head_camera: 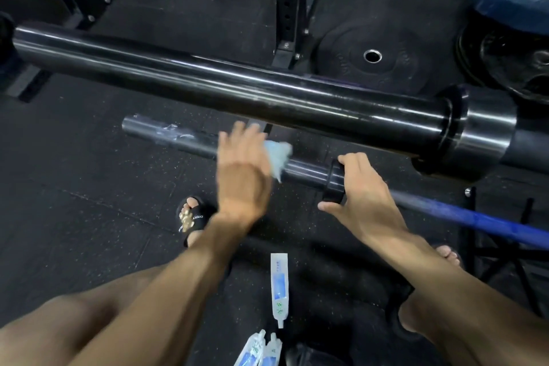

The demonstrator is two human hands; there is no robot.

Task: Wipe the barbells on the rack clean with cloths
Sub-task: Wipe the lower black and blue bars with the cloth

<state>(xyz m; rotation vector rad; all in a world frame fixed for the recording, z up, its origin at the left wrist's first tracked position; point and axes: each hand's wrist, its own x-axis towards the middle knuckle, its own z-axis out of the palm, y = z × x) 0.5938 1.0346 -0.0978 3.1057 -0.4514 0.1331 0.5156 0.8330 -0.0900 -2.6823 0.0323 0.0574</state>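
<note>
Two barbells run across the view. The upper barbell's thick black sleeve (225, 83) passes above my hands, ending in a collar at the right. Below it lies the lower barbell's sleeve (166, 135), with a blue shaft (463, 214) going off to the right. My left hand (243, 175), blurred, holds a pale blue cloth (277, 157) against the lower sleeve. My right hand (359, 187) grips the lower barbell's black collar (334, 181), fingers over the top and thumb under it.
A black weight plate (371, 56) lies flat on the rubber floor beyond the bars, next to a black rack upright (286, 6). More plates (511, 65) and a blue pad stand at the right. Wipe packets (279, 285) lie on the floor between my sandalled feet.
</note>
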